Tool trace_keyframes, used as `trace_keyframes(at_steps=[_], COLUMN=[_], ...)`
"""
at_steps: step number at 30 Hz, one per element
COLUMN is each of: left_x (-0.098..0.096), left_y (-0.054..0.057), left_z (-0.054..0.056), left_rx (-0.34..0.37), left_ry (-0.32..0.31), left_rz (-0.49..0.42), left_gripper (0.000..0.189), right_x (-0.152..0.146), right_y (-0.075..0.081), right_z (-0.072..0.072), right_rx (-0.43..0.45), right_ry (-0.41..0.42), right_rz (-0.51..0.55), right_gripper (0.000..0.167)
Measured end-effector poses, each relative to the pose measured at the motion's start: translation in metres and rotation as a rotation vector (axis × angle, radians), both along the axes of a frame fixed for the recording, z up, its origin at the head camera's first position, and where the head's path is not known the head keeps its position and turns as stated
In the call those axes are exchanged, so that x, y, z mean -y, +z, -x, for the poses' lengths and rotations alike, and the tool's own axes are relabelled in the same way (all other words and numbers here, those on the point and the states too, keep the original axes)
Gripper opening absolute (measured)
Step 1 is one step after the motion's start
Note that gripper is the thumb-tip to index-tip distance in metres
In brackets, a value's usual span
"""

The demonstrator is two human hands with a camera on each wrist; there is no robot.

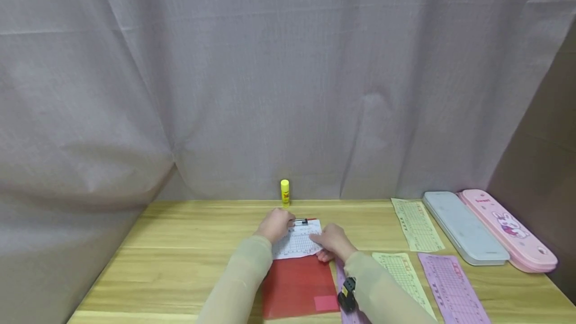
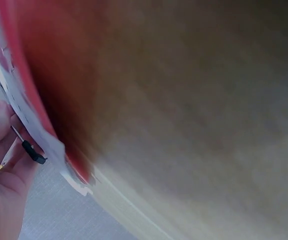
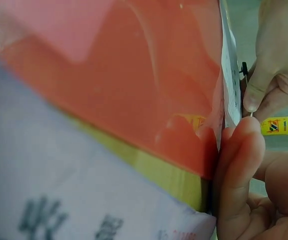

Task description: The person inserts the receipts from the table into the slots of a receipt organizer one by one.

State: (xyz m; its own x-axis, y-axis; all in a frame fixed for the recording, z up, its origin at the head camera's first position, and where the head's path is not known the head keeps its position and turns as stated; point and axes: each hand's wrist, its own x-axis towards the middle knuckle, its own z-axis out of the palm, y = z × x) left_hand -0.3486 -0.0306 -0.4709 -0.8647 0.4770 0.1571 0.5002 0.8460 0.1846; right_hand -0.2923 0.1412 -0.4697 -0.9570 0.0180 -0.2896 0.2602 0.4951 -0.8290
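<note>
A glossy red folder [image 1: 294, 284] lies on the table with a pink label at its lower right corner. A white printed form [image 1: 294, 245] covers its top part, under a metal clip with black ends [image 1: 300, 222]. My left hand [image 1: 275, 225] pinches the clip's metal bar between thumb and fingers; the left wrist view shows the clip's black end [image 2: 32, 151] beside the fingers. At the form's right edge, my right hand [image 1: 334, 242] pinches the paper, thumb on top. A purple form [image 1: 340, 275] lies partly hidden under the right forearm.
Behind the folder stands a yellow glue stick [image 1: 285, 193]. To the right lie a yellow-green form [image 1: 418, 225], another yellow-green form [image 1: 402, 276] and a purple form [image 1: 454, 286]. A grey case [image 1: 465, 226] and a pink pencil case [image 1: 508, 229] sit at the far right. A grey curtain [image 1: 270, 89] hangs behind.
</note>
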Motion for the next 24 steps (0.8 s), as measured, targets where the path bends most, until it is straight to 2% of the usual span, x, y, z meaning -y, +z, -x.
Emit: trace_keyframes(at_steps=[9,16,24], left_x=[0.0007,-0.0009,-0.0013], left_y=[0.001,0.0031,0.0027], left_z=[-0.0008,-0.0028,-0.0033], left_rx=[-0.048,-0.019,-0.011], left_ry=[-0.024,-0.006,0.004], left_rz=[0.007,0.022,0.009], left_gripper=[0.011,0.014,0.014], right_x=[0.0005,0.0006,0.0008], right_y=[-0.0016,-0.0021,-0.0039], right_z=[0.0051,0.0087,0.0098], right_rx=[0.003,-0.013,-0.009], right_ry=[0.005,0.014,0.015], right_rz=[-0.043,-0.118,-0.125], right_gripper=[0.032,0.038,0.039])
